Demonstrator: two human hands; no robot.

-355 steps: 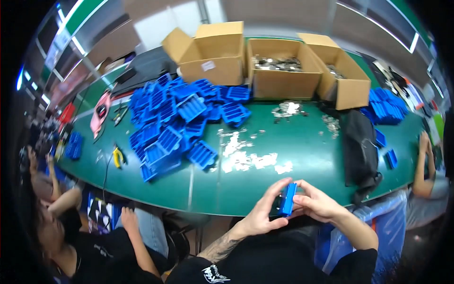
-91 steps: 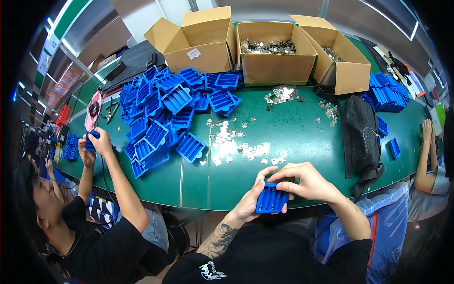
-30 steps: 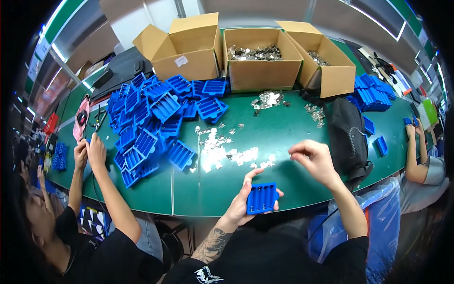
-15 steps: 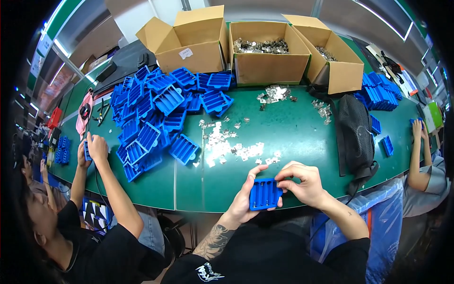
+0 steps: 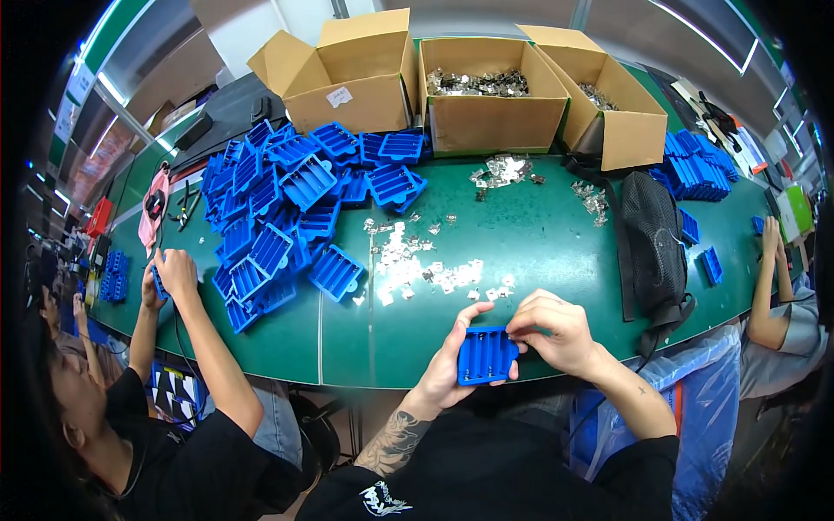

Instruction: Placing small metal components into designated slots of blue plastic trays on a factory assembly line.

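Observation:
A blue plastic battery holder [image 5: 485,358] with long open slots rests in my left hand [image 5: 441,375], held near the table's front edge. My left thumb lies along its left side, and fingertips show at its right side. Small metal bits show at the ends of some slots. At the holder's upper right corner, my right hand [image 5: 556,332] pinches with thumb and forefinger; whatever sits between those fingertips is too small or hidden to make out. Just beyond my hands, loose silvery metal contact pieces [image 5: 404,259] are scattered on the green table [image 5: 539,234].
Blue holders are heaped [image 5: 300,182] at left, with another stack [image 5: 698,169] at far right. Cardboard boxes [image 5: 499,122] line the back, two containing metal pieces. A black mesh bag [image 5: 651,252] lies right of my hands. Co-workers sit on both sides; the left one's hands [image 5: 176,276] grip a blue holder.
My right hand has risen very slightly, its fingertips staying at the holder's corner. My left hand keeps its hold. The right co-worker's hands have shifted a little.

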